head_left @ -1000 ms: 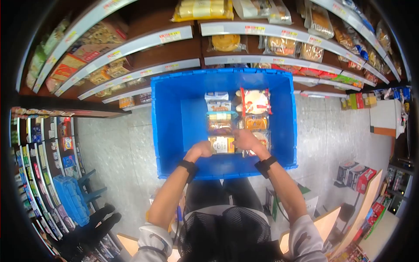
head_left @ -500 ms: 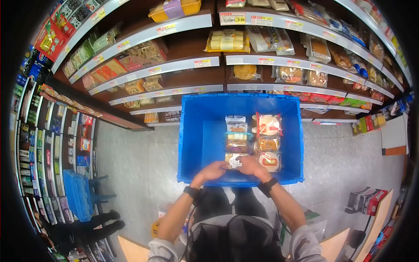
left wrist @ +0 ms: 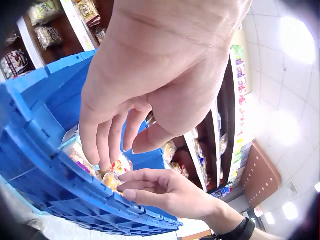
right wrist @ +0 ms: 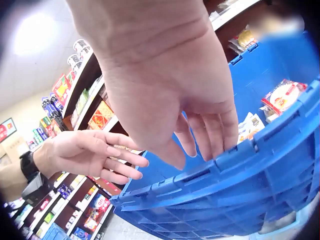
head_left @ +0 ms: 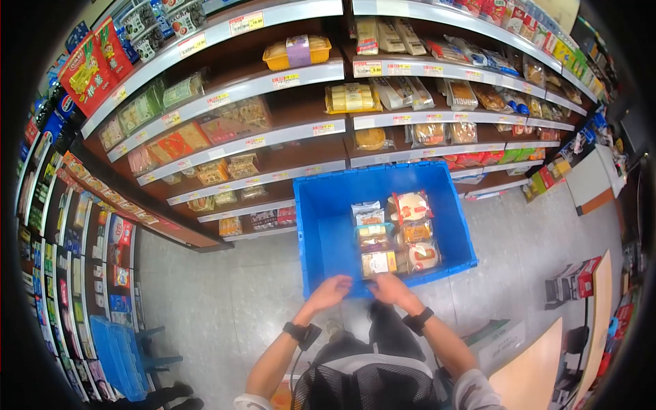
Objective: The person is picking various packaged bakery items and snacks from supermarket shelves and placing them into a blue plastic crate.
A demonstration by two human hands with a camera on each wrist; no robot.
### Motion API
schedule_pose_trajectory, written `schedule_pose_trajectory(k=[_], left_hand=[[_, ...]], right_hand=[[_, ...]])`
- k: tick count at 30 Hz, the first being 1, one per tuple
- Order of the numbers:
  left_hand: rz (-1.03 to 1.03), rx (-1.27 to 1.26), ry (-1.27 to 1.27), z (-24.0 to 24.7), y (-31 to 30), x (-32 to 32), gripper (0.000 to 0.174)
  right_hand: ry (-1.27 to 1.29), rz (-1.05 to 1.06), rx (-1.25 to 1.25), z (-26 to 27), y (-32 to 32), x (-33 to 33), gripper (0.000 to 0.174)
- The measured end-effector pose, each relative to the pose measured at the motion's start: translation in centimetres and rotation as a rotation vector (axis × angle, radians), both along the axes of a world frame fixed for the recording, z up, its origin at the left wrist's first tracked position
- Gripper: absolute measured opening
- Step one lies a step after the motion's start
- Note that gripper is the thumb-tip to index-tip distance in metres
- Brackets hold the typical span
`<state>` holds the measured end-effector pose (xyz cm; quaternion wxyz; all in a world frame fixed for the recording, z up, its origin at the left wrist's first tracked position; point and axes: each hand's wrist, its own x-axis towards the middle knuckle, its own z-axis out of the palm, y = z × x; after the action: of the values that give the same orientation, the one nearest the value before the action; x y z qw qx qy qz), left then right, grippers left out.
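Observation:
A blue plastic crate (head_left: 311, 239) stands in front of me, holding two columns of packaged baked goods. The left column has a white pack (head_left: 369, 214), a pack with a pale blue edge (head_left: 374, 232) and a white-and-yellow pack (head_left: 378, 262) nearest me. On the right are a red-edged pack (head_left: 412, 206), a brown bread pack (head_left: 417, 231) and a round pale pack (head_left: 424, 255). My left hand (head_left: 330, 292) hovers at the crate's near rim, empty, fingers loosely bent. Beside it, my right hand (head_left: 391, 288) hangs over the same rim with relaxed fingers, holding nothing.
Shelves (head_left: 301, 76) of packaged bread rise behind the crate. A blue plastic stool (head_left: 119, 355) stands at the left by another shelf, with a person's dark-clad legs near it. Cartons (head_left: 570, 280) and a pale wooden board (head_left: 526, 362) are at the right.
Both hands have drawn back from the front white-and-yellow pack to the crate's near rim, letting go of it. The head view has tilted up, so more shelving shows.

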<state>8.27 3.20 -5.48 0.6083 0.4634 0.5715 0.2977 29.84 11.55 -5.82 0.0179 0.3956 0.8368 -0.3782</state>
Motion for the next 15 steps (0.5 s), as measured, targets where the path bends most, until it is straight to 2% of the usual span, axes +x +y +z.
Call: schedule_pose_trajectory(k=[2, 4, 7, 11, 15], left_hand=[[0.004, -0.026, -0.027, -0.7, -2.6, -0.8, 0.036], [0.052, -0.028, -0.054, -0.5, -4.5, -1.3, 0.036], [0.134, -0.055, -0.037, -0.4, -5.7, -1.3, 0.037], [0.157, -0.014, -0.034, -0.3, -5.7, -0.2, 0.036], [0.131, -0.031, -0.044, 1.2, -4.4, 4.0, 0.035]], right_hand=[[-0.028, -0.056, -0.01, 0.3, -2.2, 0.1, 0.035], [0.15, -0.171, 0.133, -0.3, -3.8, 0.4, 0.032], [0.221, -0.248, 0.155, 0.7, -5.1, 1.3, 0.031], [0.259, -0.298, 0.177, 0.9, -4.8, 2.8, 0.033], [0.304, -0.329, 0.111, 3.4, -3.8, 5.4, 0.036]])
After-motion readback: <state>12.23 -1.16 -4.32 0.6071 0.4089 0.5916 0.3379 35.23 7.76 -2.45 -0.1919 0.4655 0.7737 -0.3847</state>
